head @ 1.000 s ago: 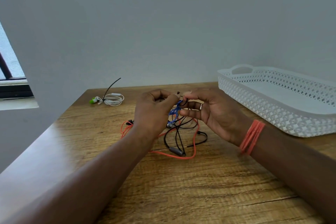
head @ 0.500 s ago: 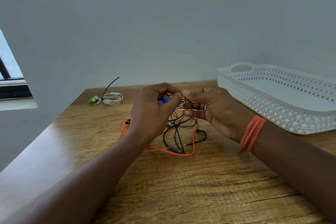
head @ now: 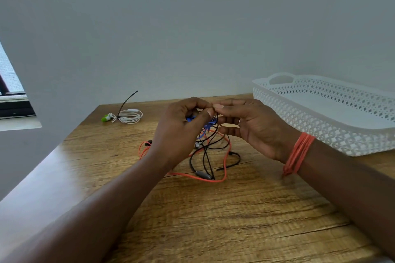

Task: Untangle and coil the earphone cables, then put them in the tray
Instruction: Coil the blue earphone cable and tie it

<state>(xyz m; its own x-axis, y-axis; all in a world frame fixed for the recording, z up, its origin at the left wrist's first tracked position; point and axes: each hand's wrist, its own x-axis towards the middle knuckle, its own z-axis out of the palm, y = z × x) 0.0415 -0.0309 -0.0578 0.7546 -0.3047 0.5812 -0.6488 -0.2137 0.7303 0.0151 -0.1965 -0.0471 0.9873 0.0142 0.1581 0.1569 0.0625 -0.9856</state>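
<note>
At mid-frame our left hand (head: 181, 128) and right hand (head: 252, 126) pinch the knotted black, orange and blue earphone cables (head: 210, 151) above the wooden table (head: 235, 220). Pulling hard could tighten the knot; the white perforated plastic tray (head: 320, 126) waits at right.

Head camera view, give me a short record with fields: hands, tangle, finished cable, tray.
left hand: pinches tangled cables
right hand: pinches same tangle, fingertips meeting the left's
tangled cables: black, orange and blue, hanging to the table
white earphones: coiled, tied, far left
tray: white, right, nothing visible inside
</note>
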